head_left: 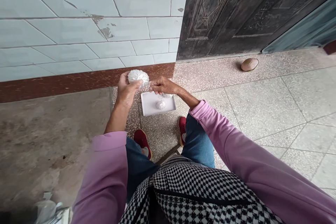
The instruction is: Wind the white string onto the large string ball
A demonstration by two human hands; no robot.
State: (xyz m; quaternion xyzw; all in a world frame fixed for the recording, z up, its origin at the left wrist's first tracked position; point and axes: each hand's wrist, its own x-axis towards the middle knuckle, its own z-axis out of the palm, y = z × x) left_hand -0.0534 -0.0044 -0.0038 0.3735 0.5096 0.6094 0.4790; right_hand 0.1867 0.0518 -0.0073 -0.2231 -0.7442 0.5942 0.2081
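Observation:
My left hand point(126, 90) grips a white, round, ruffled ball point(138, 75), its thumb along the lower side. Close to the ball's right edge, my right hand point(162, 85) is closed in a pinch. Something thin and pale shows at its fingertips, too small to name. Below both hands, a shallow white tray point(149, 109) lies on the floor. A smaller white textured ball point(160, 105) rests in it, and another white piece point(168, 95) is partly hidden under my right hand.
A tiled wall point(78, 31) with a brown base strip stands ahead, beside a dark carved door point(223, 10). On the stone ledge at right lies a pinkish rounded object point(250, 64). My red shoes point(141, 141) flank the area below the tray. Clear plastic items point(47, 208) are at lower left.

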